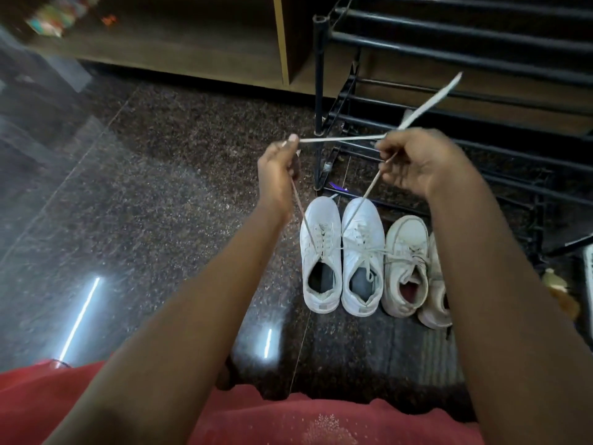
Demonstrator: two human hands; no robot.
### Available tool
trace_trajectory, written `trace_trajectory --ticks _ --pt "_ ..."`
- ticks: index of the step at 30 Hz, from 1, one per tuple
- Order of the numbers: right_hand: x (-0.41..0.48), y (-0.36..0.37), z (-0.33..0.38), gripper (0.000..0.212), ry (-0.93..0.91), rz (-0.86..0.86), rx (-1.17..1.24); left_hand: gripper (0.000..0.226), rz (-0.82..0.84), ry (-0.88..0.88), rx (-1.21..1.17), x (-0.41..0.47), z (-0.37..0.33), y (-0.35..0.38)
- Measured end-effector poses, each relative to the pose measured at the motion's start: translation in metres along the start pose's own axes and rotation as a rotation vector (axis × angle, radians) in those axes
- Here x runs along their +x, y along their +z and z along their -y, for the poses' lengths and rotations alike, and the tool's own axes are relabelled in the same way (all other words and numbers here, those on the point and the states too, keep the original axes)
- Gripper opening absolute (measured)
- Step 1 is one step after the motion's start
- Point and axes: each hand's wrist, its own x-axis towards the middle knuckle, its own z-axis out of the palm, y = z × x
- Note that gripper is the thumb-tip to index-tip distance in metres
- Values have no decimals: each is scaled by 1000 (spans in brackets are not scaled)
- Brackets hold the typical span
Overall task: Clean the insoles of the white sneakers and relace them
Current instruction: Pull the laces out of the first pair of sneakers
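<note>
Two white sneakers stand side by side on the dark floor, the left sneaker (321, 252) and the right sneaker (362, 255), toes pointing away from me. A white lace (340, 139) runs up from them and is stretched taut between my hands. My left hand (279, 175) pinches one part of the lace, raised above the shoes. My right hand (420, 162) grips the other part, and a loose lace end (430, 101) sticks up to the right. Dark insoles show inside both sneakers.
A second, dirtier off-white pair (407, 268) stands right of the sneakers. A black metal shoe rack (449, 53) stands behind them, with a wooden cabinet (192, 49) further back left. The polished stone floor (128, 203) reflects lights. Red cloth (288, 422) covers my lap.
</note>
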Motion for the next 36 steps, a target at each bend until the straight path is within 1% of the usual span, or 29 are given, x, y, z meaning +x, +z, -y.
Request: trace_trajectory --ticks 2,4,8,12,14,16,17,18,20,21,22,23,24,25,26,27,28,29,30,31,32,33,34,35,36 --pt "-6 3 17 18 -115 -23 -9 34 21 58 7 3 -19 9" --pt "-10 8 27 21 -186 -13 25 36 45 84 -2 6 -31 16" --pt "-8 7 32 18 -136 56 150 34 34 98 -54 17 -43 16" --pt "4 -6 20 12 -75 -4 14 28 -53 74 -103 25 -33 -1" --pt "9 -12 13 10 -63 -24 -46 34 -99 60 -69 26 -24 -9" --pt "13 -14 9 6 -66 -55 -98 37 -126 56 20 28 -18 -12" --pt "15 -13 7 6 -78 -66 -130 34 -119 46 66 30 -14 -11" --pt "19 -11 5 9 -93 -76 -185 29 -107 39 109 29 -12 -8" --pt "25 -1 2 14 -139 -72 -378 9 -55 21 190 30 -8 3" --pt "29 5 -1 12 -180 -76 -499 16 -15 -18 222 34 -4 8" --pt "34 12 -3 8 -238 -95 -624 28 38 -70 259 39 1 11" --pt "38 19 -7 14 -305 -123 -721 37 114 -121 306 44 7 11" --pt "44 25 -13 31 -359 -142 -776 44 199 -160 391 50 19 8" --pt "48 30 -20 47 -385 -147 -776 50 271 -199 530 53 31 4" --pt "51 34 -31 59 -394 -171 -728 57 322 -229 707 56 46 -3" --pt "50 37 -45 63 -387 -227 -665 66 343 -259 884 55 60 -11" --pt "50 39 -64 60 -373 -306 -625 74 328 -289 1045 50 75 -19" --pt "48 42 -86 52 -341 -362 -635 79 308 -341 1181 40 89 -27" --pt "47 46 -114 43 -304 -357 -677 79 319 -395 1292 26 108 -36" --pt "41 52 -141 36 -267 -292 -722 72 359 -445 1358 13 129 -46" --pt "35 59 -166 31 -235 -184 -768 61 398 -494 1383 -1 148 -55" --pt "29 66 -191 26 -197 -56 -831 49 394 -557 1372 -14 168 -60" --pt "25 72 -213 24 -171 55 -900 47 354 -617 1334 -25 183 -64" --pt "20 77 -229 23 -154 133 -968 49 307 -641 1304 -34 193 -66" --pt "19 81 -240 24 -152 165 -1020 50 279 -626 1304 -39 199 -67"
